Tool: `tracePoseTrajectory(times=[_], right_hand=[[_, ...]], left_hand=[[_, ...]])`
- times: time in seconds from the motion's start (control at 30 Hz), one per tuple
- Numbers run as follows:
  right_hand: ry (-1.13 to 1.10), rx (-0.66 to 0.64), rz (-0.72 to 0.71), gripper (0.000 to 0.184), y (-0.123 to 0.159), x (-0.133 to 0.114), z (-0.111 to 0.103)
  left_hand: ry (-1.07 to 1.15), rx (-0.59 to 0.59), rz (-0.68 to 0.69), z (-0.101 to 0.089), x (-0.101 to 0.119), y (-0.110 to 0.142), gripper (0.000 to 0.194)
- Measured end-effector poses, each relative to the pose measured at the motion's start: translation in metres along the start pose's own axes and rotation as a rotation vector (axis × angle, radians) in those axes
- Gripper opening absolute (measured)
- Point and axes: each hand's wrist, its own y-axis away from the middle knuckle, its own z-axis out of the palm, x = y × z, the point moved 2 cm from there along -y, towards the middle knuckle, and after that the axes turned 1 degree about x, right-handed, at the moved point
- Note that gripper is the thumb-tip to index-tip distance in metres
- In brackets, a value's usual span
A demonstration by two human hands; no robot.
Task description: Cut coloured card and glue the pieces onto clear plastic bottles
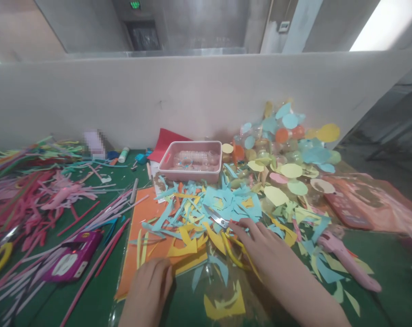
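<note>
Right hand [262, 245] at yellow-handled scissors [222, 222], left hand [150, 282] at orange sheet [131, 254] (closure of either grip unclear).

Surface [100, 299]: green. Scissors [220, 220]: yellow grips, silver blades. Paper scraps [233, 204]: light blue, yellow, pale green. Tray [192, 176], near far edge: pink. Box [90, 252], toward left edge: purple, white patch. Sheet [135, 247]: orange. Handled tool [352, 264], toward right edge: pink.

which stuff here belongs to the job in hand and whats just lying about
Likely in use:
scissors at the right hand
blue paper scraps
orange sheet by the left hand

Seemingly lying about:
purple box
pink basket
pink tool
</note>
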Motion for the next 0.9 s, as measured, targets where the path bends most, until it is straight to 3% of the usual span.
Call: tracePoseTrajectory(times=[0.1,0.3,0.47,0.53,0.63,0.73,0.9], right_hand=[[-0.041,-0.02,-0.028,0.08,0.003,-0.004,-0.007],[-0.278,-0.029,-0.129,0.059,0.028,-0.002,-0.028],[-0.434,-0.168,-0.034,0.016,0.028,0.0,-0.033],[-0.436,-0.2,-0.008,0.016,0.023,-0.002,-0.03],[-0.456,-0.174,0.033,0.024,0.018,-0.003,-0.024],[-0.486,-0.114,0.135,0.027,0.018,0.005,-0.023],[-0.508,-0.017,0.512,0.031,0.018,0.03,-0.034]], left_hand=[[-0.029,0.041,0.055,-0.003,0.0,0.003,0.02],[-0.052,0.124,0.087,-0.016,0.001,0.011,0.029],[0.042,0.103,-0.082,-0.01,-0.005,0.016,0.03],[0.062,0.102,-0.121,-0.007,-0.006,0.017,0.029],[0.049,0.135,-0.068,-0.008,-0.001,0.016,0.029],[0.012,0.2,-0.019,-0.015,0.007,0.011,0.027],[-0.085,0.323,0.099,-0.024,0.015,0.006,0.02]])
